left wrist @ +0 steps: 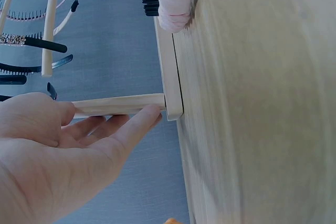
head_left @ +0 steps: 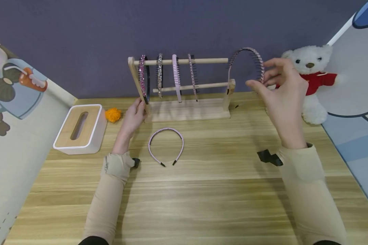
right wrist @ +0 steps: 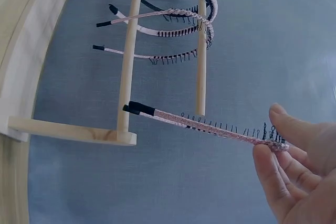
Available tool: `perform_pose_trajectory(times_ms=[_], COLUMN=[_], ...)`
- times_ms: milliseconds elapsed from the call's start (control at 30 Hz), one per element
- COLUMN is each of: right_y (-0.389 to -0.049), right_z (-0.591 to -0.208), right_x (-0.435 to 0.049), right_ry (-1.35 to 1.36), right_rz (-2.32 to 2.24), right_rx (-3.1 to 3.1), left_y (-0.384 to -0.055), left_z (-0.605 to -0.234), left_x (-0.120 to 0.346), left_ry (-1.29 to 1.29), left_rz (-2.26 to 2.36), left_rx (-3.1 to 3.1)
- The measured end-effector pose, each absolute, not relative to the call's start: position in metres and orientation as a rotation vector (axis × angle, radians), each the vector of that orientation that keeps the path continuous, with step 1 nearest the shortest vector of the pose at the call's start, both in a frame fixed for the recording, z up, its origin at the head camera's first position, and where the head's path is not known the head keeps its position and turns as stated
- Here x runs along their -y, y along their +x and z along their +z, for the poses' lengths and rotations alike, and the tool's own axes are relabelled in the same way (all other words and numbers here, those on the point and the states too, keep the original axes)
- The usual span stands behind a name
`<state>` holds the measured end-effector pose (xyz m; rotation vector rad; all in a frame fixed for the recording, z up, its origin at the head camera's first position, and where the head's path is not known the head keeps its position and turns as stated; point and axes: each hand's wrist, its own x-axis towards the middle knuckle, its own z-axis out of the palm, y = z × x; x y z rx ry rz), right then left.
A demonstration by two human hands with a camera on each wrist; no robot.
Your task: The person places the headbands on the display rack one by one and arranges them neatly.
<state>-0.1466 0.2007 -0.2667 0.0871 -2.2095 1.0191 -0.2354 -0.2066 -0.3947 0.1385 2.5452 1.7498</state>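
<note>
A wooden headband rack [head_left: 187, 111] stands against the dark back wall. My left hand [head_left: 133, 117] grips its left upright [left wrist: 118, 103], thumb on one side and fingers on the other. My right hand [head_left: 284, 90] pinches a sparkly pink headband [head_left: 248, 49] with dark inner teeth, thumb and fingers at its curved side. That headband stands just beyond the free right end of the upper rod [head_left: 210, 61], its black tip [right wrist: 140, 107] overlapping the lower rod's end in the right wrist view. Several headbands, including a magenta one [head_left: 142, 73] and a lilac one [head_left: 175, 76], hang over the rods.
A lilac toothed headband [head_left: 151, 137] lies on the wooden table [head_left: 202, 204] in front of the rack. To the left are a white tissue box [head_left: 95, 139] with a wooden lid and an orange yarn-like ball [head_left: 113, 115]. A white teddy bear [head_left: 315, 110] in red sits behind my right hand.
</note>
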Motion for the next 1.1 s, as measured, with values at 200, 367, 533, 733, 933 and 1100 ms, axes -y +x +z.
perform_pose_trajectory(times_ms=[200, 367, 533, 733, 933, 1100], right_y=[-0.163, -0.176, -0.185, -0.198, -0.209, -0.217], right_z=[-0.264, -0.265, -0.267, -0.270, -0.274, -0.283], right_x=[-0.194, -0.188, -0.180, -0.171, -0.159, -0.150], right_ry=[0.099, 0.123, 0.171, 0.269, 0.312, 0.338], right_rz=[1.061, 1.040, 1.015, 0.903, 0.881, 0.917], right_rx=[2.173, 2.160, 2.164, 2.155, 2.175, 2.186], left_y=[-0.234, -0.234, -0.234, -0.234, -0.233, -0.233], left_z=[-0.394, -0.395, -0.395, -0.394, -0.392, -0.392], left_x=[0.207, 0.207, 0.207, 0.205, 0.206, 0.207], left_ry=[0.143, 0.148, 0.143, 0.135, 0.136, 0.141], left_rz=[1.746, 1.747, 1.730, 1.741, 1.768, 1.744], left_rx=[-2.564, -2.562, -2.569, -2.559, -2.533, -2.556])
